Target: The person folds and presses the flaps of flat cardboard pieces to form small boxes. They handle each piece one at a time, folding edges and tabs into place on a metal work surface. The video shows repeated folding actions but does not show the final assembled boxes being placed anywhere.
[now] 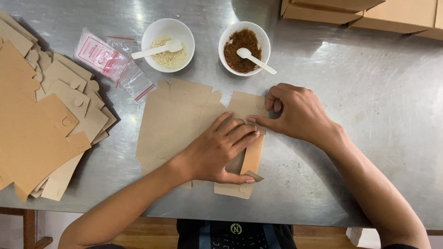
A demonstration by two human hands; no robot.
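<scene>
A flat carton blank (pixel 177 122) lies at the centre of the surface (pixel 369 115); both hands (pixel 217 152) (pixel 295 113) rest on its right end. At 9 o'clock sits a stack of blanks (pixel 41 124), at 12 two bowls (pixel 167 44) (pixel 244 48) with spoons (pixel 157 49) (pixel 256 60), at 11 small bags (pixel 110 62), at 2 boxes (pixel 364 14)

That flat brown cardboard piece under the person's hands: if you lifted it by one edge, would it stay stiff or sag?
The cardboard piece looks thin and creased, so it would probably bend along its folds. It seems light: the left hand and right hand pin it flat. On the smooth metal table it would likely slide easily.
</scene>
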